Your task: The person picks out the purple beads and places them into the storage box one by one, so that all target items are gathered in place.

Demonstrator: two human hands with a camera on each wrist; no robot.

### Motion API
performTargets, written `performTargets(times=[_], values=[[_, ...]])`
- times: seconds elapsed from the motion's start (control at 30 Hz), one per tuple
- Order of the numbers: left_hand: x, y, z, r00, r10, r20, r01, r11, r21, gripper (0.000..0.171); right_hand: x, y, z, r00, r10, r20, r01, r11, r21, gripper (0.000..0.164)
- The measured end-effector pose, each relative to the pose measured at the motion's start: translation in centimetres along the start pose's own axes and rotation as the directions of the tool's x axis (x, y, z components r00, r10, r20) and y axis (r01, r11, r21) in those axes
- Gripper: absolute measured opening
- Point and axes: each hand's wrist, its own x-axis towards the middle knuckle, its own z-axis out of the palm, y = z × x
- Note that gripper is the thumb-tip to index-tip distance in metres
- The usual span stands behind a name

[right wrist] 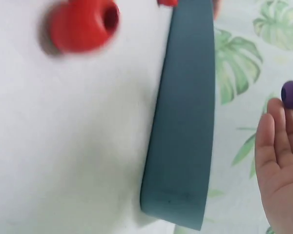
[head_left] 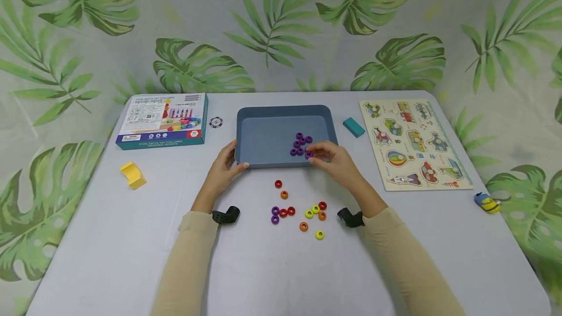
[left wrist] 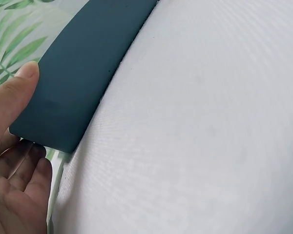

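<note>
My left hand (head_left: 221, 172) grips the near left corner of a blue-grey tray (head_left: 268, 133), its thumb on the front wall and its fingers round the side. Over the tray's right front part, my right hand (head_left: 342, 162) pinches a purple bead (right wrist: 289, 95) between thumb and fingertips, above the rim in the right wrist view. Several purple beads (head_left: 296, 144) lie in a loose cluster on the tray floor, close to that hand. On the cloth before the tray are scattered red beads (head_left: 278, 184), orange beads (head_left: 304, 227), yellow beads (head_left: 319, 234) and two purple beads (head_left: 275, 220).
A toy box (head_left: 162, 121) and a poker chip (head_left: 216, 122) lie left of the tray, with a yellow curved block (head_left: 133, 175) nearer. To the right are a teal block (head_left: 353, 127), a wooden picture puzzle (head_left: 412, 145) and a small blue-yellow toy (head_left: 487, 203).
</note>
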Motion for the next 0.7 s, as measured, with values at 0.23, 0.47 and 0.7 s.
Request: performTargets(times=[0.23, 0.47, 0.7], values=[[0.0, 0.0, 0.1, 1.0, -0.006, -0.002, 0.006, 1.0, 0.003, 0.069, 3.7, 5.3, -0.7, 0.986, 0.142, -0.09, -0.148, 0.987, -0.062, 0.026], [0.0, 0.0, 0.1, 1.0, -0.005, -0.007, 0.005, 1.0, 0.011, 0.069, 5.7, 7.1, -0.3, 0.944, 0.32, -0.085, -0.33, 0.926, -0.184, 0.022], [-0.1, 0.0, 0.1, 1.0, 0.003, -0.002, -0.003, 1.0, 0.01, 0.069, 6.3, 7.3, 0.0, 0.924, 0.378, -0.054, -0.381, 0.898, -0.219, 0.02]])
